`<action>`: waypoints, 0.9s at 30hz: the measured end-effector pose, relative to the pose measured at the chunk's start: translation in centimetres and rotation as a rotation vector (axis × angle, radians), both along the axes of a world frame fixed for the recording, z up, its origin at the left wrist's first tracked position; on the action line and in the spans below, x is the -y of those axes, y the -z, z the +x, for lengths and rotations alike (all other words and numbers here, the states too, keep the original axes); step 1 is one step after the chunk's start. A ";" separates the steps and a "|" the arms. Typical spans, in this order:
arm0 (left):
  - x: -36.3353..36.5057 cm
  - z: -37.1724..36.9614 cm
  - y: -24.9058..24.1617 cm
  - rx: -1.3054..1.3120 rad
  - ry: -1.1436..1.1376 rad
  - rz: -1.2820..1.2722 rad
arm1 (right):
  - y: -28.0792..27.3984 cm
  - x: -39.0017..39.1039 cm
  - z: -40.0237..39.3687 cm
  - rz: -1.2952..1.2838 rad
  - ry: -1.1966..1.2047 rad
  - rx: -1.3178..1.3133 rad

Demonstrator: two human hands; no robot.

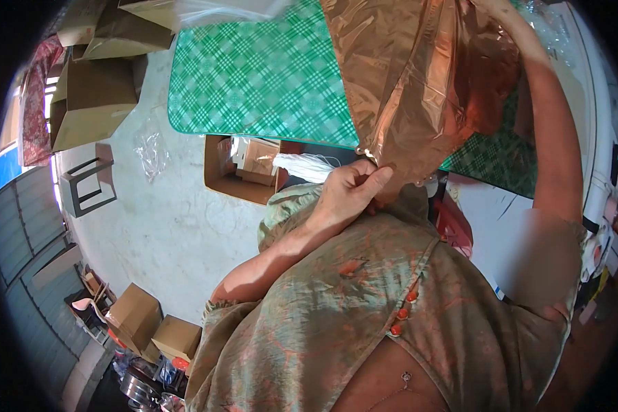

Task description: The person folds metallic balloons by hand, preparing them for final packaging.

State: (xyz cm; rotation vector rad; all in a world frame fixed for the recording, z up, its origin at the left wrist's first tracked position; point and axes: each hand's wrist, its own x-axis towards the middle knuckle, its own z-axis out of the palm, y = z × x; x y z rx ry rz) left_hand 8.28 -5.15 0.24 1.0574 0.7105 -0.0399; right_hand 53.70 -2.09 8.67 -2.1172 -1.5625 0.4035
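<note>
A sheet of shiny, see-through copper-coloured plastic film (405,75) hangs in folds in front of me, over the table. My left hand (353,185) is closed at its lower end, thumb and forefinger pinching the gathered edge close to my waist. Around the right side of the film my right arm curves upward. At the top edge of the view, my right hand (496,9) shows only in part beside the film, its fingers hidden. The green plaid table top (261,75) lies beneath and behind the film.
An open cardboard box (237,191) with white cord (305,163) stands under the table's near edge. More boxes (96,96) stand at upper left, near a grey stool (89,184). Clear plastic (152,154) lies on the floor. Two closed cartons (136,317) stand at lower left.
</note>
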 end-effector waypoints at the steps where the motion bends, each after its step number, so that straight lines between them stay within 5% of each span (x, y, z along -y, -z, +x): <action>1: 0.0 -0.2 0.1 0.006 -0.017 0.006 | 0.0 0.0 0.0 -0.007 0.000 -0.002; 7: -0.1 -1.2 -0.5 0.034 -0.149 -0.102 | 1.1 0.3 2.0 0.138 -0.202 0.290; 13: -0.3 -1.6 -1.0 -0.003 -0.095 -0.092 | -0.3 1.2 0.5 0.077 -0.133 0.084; 15: -0.1 -1.3 -1.6 -0.013 -0.107 -0.072 | -0.4 1.5 0.8 0.092 -0.186 0.237; 19: -0.6 -1.4 -2.8 -0.029 0.109 -0.091 | 0.2 1.5 1.6 0.082 -0.176 0.294; 22: -0.1 -1.3 -2.3 0.085 0.319 0.301 | 0.2 1.9 2.9 0.090 -0.298 0.292; 25: 0.5 -1.3 -2.2 0.108 0.227 0.470 | 0.6 2.4 3.2 0.035 -0.134 -0.068; 27: 0.5 -1.2 -2.3 0.126 0.125 0.628 | 0.3 3.1 3.1 0.045 -0.117 0.111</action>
